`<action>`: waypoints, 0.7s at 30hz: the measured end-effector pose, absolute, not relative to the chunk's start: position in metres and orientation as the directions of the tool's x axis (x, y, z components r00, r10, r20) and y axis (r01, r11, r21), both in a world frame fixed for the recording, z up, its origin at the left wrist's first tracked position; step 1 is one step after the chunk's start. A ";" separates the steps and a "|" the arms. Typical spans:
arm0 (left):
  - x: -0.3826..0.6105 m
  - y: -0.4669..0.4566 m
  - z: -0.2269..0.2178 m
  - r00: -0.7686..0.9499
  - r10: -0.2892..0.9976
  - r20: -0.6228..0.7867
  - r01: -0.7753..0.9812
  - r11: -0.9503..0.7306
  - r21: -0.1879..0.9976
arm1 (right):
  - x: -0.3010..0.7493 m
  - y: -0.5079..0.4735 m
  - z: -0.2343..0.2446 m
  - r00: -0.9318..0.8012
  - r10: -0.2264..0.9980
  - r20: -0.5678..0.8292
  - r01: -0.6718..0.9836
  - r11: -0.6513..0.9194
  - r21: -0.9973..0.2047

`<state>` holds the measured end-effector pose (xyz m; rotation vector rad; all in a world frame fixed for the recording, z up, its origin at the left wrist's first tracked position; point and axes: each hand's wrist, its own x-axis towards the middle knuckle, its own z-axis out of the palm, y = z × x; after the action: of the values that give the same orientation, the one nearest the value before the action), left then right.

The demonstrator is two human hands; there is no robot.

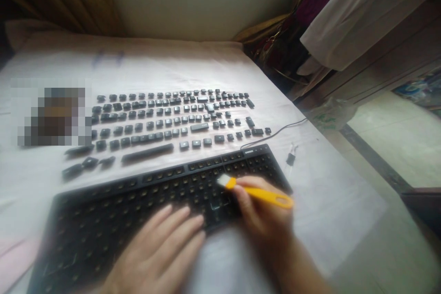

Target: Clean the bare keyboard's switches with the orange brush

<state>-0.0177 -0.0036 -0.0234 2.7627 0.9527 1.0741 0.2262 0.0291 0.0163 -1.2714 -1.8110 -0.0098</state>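
A black keyboard (pixel 113 202) with its keycaps taken off lies slanted on a white cloth. My left hand (pixel 161 248) rests flat on its front edge, fingers stretched out. My right hand (pixel 262 218) is closed round a small brush with an orange handle (pixel 265 195); its pale bristles (pixel 223 180) touch the keyboard's right part. The removed black keycaps (pixel 165 119) lie in rows on the cloth behind the keyboard, with the long space bar (pixel 147 152) nearest it.
The keyboard's cable (pixel 279 131) runs off to the right. A small clip-like object (pixel 291 156) lies by the keyboard's right end. The white-covered table (pixel 330 202) ends at the right, with floor and hanging cloth beyond. A blurred-out patch sits at the left.
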 end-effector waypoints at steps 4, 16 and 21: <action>-0.029 0.006 -0.015 0.578 0.594 0.559 0.581 -0.781 0.228 | 0.222 0.023 0.022 -0.086 0.780 0.620 0.709 0.485 -0.512; -0.005 0.035 0.011 0.640 0.643 0.420 0.656 -0.743 0.138 | 0.253 0.007 0.017 0.119 0.781 0.613 0.695 0.375 -0.613; 0.016 0.047 0.015 0.623 0.671 0.403 0.667 -0.724 0.174 | 0.256 0.006 0.016 0.177 0.761 0.624 0.694 0.353 -0.627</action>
<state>0.0156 0.0467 0.0146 2.8232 1.1641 0.7051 0.2563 0.0063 0.0164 -1.3641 -1.5389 0.0781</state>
